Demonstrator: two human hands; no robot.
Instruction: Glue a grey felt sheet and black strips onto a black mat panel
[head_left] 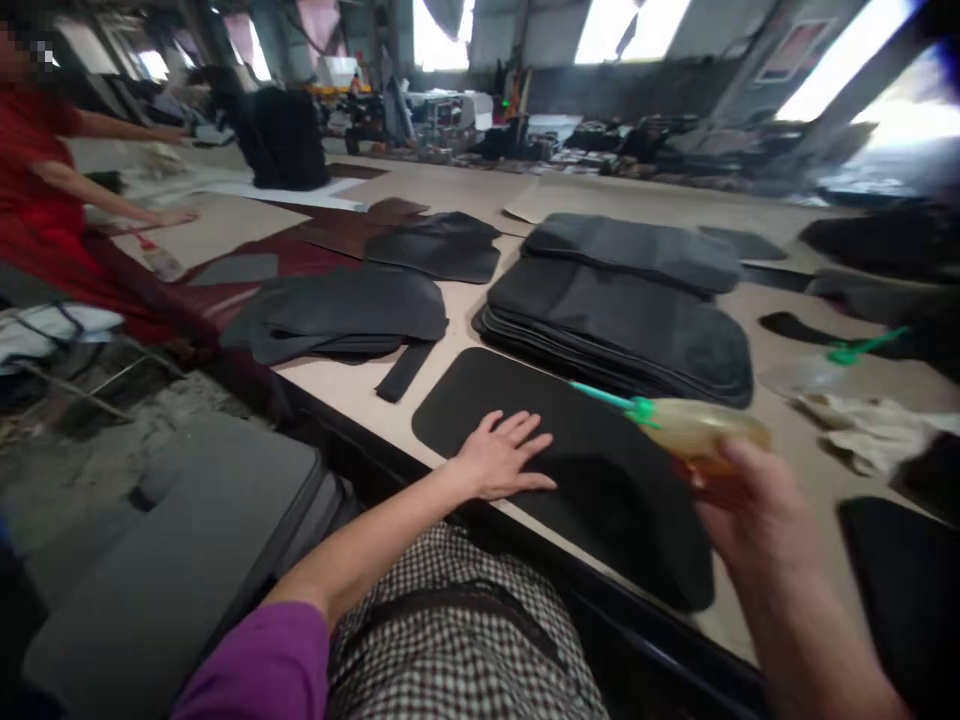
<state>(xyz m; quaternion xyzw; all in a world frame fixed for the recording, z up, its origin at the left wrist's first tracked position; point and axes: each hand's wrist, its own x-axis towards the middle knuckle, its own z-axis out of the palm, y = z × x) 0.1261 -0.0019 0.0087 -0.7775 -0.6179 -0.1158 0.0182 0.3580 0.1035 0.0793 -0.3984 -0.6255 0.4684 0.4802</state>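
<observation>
A black rounded panel [600, 500] lies flat along the near edge of the table. My left hand [506, 455] rests on its left part, fingers spread and palm down. Above the panel's right end, my right hand [757, 510] grips a squeeze bottle [705, 430]. Amber liquid shows inside the bottle, and its green nozzle points left over the panel. Just behind the panel is a stack of similar black panels [615, 320], with a further folded-looking piece [630, 250] at the back of it.
Dark cut pieces [345, 310] and a strip [405, 370] lie to the left. Grey panels [180, 540] are stacked low at my left. A second green-tipped bottle [817, 375] and a crumpled cloth [862, 430] lie at right. A person in red [45, 190] works at far left.
</observation>
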